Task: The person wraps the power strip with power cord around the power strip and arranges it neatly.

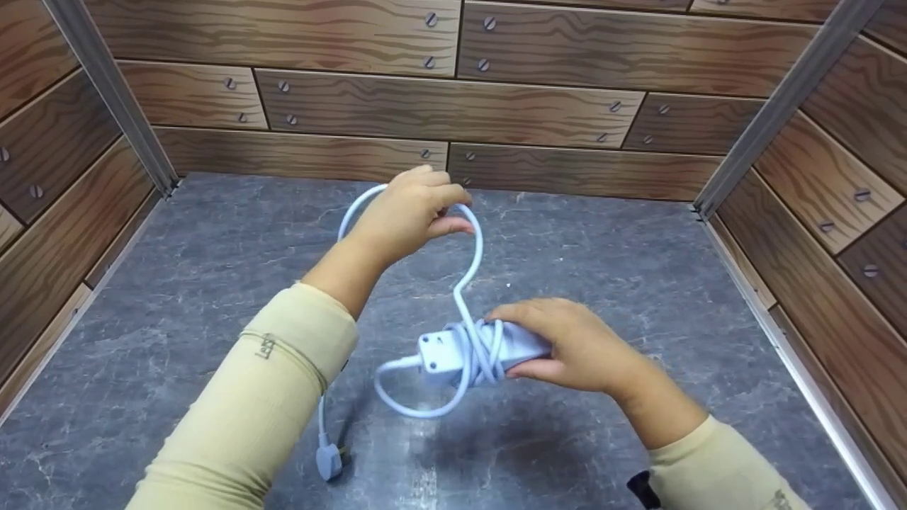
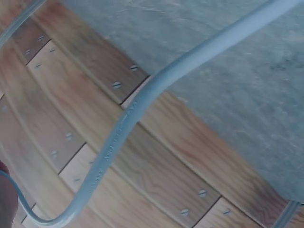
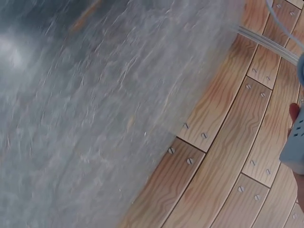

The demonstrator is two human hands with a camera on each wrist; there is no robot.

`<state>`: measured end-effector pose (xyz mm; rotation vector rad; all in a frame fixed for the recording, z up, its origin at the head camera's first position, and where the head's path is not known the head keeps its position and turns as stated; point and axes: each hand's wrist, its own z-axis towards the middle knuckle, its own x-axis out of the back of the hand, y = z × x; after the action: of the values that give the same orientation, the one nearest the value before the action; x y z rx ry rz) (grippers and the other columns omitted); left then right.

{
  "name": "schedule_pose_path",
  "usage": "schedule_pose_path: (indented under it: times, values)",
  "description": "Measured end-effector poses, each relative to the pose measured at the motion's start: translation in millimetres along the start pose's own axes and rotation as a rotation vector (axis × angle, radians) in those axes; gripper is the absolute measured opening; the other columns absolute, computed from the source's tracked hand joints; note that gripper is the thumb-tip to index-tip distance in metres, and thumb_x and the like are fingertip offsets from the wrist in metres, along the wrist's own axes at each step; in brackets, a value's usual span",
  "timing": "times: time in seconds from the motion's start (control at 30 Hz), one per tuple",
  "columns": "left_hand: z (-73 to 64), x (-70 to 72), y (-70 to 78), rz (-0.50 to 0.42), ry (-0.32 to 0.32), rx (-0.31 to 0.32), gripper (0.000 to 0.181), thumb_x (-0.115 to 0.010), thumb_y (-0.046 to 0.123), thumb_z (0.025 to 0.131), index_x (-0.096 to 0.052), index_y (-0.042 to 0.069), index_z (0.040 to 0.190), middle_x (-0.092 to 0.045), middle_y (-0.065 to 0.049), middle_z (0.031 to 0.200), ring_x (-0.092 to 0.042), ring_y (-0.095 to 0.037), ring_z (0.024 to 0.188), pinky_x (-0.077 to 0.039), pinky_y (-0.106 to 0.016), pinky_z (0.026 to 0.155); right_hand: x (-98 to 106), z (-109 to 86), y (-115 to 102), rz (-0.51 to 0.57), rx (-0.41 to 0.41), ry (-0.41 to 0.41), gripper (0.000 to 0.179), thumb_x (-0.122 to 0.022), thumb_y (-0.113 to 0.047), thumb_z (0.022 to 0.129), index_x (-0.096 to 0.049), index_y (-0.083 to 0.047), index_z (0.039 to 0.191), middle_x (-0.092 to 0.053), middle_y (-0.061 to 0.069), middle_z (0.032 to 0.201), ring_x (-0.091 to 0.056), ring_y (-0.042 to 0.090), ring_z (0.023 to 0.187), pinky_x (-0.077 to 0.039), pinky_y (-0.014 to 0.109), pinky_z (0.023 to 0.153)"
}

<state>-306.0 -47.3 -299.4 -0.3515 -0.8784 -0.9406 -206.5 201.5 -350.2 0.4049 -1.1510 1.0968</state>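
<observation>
My right hand (image 1: 567, 347) grips one end of a white power strip (image 1: 526, 345), fingers over the top and thumb along the near side. Several turns of its white cord (image 1: 478, 244) are wrapped around the middle. Farther back and to the left, my left hand (image 1: 407, 216) holds a raised loop of that cord between thumb and fingers. The cord's tail drops behind the left forearm to a plug (image 1: 328, 462) low in the head view. Up close in the left wrist view, the cord (image 2: 118, 133) bends across. The strip's holed end (image 3: 294, 147) shows at the right wrist view's edge.
A dark grey marbled tabletop (image 1: 234, 340) lies beneath both hands. Wood-patterned panels (image 1: 354, 106) wall it at the back and both sides, with metal posts (image 1: 772, 106) in the back corners.
</observation>
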Motion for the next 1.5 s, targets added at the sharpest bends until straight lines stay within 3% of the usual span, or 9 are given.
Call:
schedule_pose_path:
  times: [0.2,0.4,0.53,0.7,0.77,0.93,1.03,1.2,1.5]
  values:
    - [-13.4,-21.7,-0.1,0.031,-0.143,0.091,0.044,-0.049,0.047,0.087,-0.057,0.016,0.117,-0.059,-0.002,0.100,-0.047,-0.021,0.090,-0.038,-0.038,0.083,5,2.4,-12,0.453,-0.077,0.048,0.060,-0.076,-0.013,0.071,-0.049,-0.011,0.124,-0.060,0.006,0.109,-0.057,0.014,0.092,-0.048,0.029,0.077]
    - [-18.3,-45.4,13.3,-0.055,-0.249,0.107,0.037,-0.052,0.028,0.090,-0.051,0.018,0.125,-0.058,0.000,0.109,-0.047,-0.016,0.096,-0.037,-0.033,0.089,10,11.5,-16,0.611,-0.024,0.130,0.059,-0.071,0.000,0.072,-0.044,-0.003,0.124,-0.059,0.005,0.110,-0.055,0.015,0.094,-0.045,0.027,0.080]
    - [-19.7,-63.6,25.0,-0.166,-0.324,0.181,0.031,-0.052,0.034,0.088,-0.057,0.020,0.116,-0.060,0.000,0.101,-0.050,-0.016,0.090,-0.042,-0.032,0.082,9,15.6,-16,0.693,-0.002,0.182,0.056,-0.068,0.004,0.074,-0.041,0.005,0.123,-0.059,0.005,0.108,-0.056,0.015,0.091,-0.047,0.027,0.077]
    - [-39.2,-107.4,18.8,-0.474,-0.271,0.226,0.030,-0.050,0.041,0.090,-0.058,0.018,0.109,-0.062,0.001,0.095,-0.057,-0.016,0.089,-0.046,-0.036,0.082,8,19.3,-15,0.728,-0.040,0.242,0.056,-0.064,0.011,0.074,-0.037,0.009,0.123,-0.058,0.007,0.113,-0.056,0.018,0.097,-0.048,0.028,0.081]
    - [-43.9,-112.3,22.2,-0.589,-0.302,0.295,0.033,-0.047,0.045,0.091,-0.056,0.023,0.114,-0.060,0.006,0.102,-0.055,-0.011,0.096,-0.043,-0.034,0.090,8,21.2,-15,0.734,-0.051,0.272,0.056,-0.063,0.013,0.074,-0.035,0.010,0.123,-0.058,0.008,0.112,-0.056,0.019,0.097,-0.049,0.028,0.078]
    - [-41.5,-82.7,58.3,-0.619,-0.353,0.348,0.037,-0.041,0.042,0.095,-0.052,0.018,0.121,-0.056,0.001,0.109,-0.051,-0.012,0.105,-0.038,-0.032,0.096,10,27.1,-20,0.740,-0.150,0.354,0.052,-0.063,0.012,0.076,-0.034,0.008,0.120,-0.062,0.009,0.105,-0.058,0.019,0.087,-0.049,0.027,0.067]
    - [-42.5,-79.8,68.4,-0.654,-0.307,0.357,0.034,-0.042,0.040,0.095,-0.058,0.013,0.106,-0.059,0.001,0.089,-0.054,-0.009,0.082,-0.045,-0.025,0.077,14,31.0,-24,0.719,-0.292,0.393,0.051,-0.066,0.007,0.077,-0.037,0.004,0.119,-0.065,0.010,0.100,-0.060,0.020,0.081,-0.049,0.028,0.064]
    - [-48.5,-77.3,72.9,-0.656,-0.326,0.456,0.031,-0.040,0.037,0.097,-0.052,0.015,0.080,-0.047,0.004,0.062,-0.041,-0.009,0.053,-0.035,-0.023,0.051,23,33.4,-23,0.612,-0.493,0.445,0.051,-0.070,0.003,0.075,-0.044,-0.001,0.118,-0.065,0.011,0.094,-0.060,0.021,0.078,-0.048,0.028,0.064]
    - [-61.5,-62.5,80.3,-0.629,-0.358,0.499,0.013,-0.048,0.028,0.095,-0.057,0.019,0.092,-0.047,0.007,0.062,-0.043,-0.008,0.053,-0.037,-0.024,0.050,16,30.7,-11,0.371,-0.662,0.516,0.054,-0.073,-0.015,0.077,-0.043,-0.005,0.121,-0.063,0.008,0.100,-0.059,0.017,0.081,-0.048,0.026,0.069]
